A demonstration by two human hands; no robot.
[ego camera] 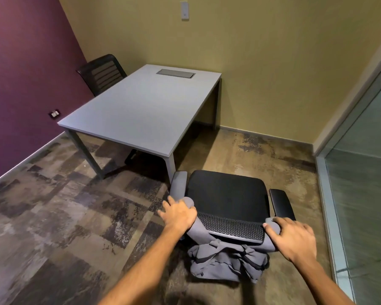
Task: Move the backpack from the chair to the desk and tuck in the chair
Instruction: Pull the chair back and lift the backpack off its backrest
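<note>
Head cam: left hand (178, 213) & right hand (291, 239) grasping black mesh office chair's (228, 200) backrest corners; grey fabric backpack (226, 264) hangs behind. Lift it first, onto white rectangular desk (141, 106) at 11 o'clock.

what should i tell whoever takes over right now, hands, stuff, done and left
Left hand grips the left top corner of the chair backrest; right hand rests on the right corner.
Grey backpack hangs behind the backrest, not on the seat.
Desk top holds only its cable hatch; the chair stands off the near corner, not tucked in.
Done: nothing visible yet.
Left: backpack onto the desk, then push the chair under.
</note>
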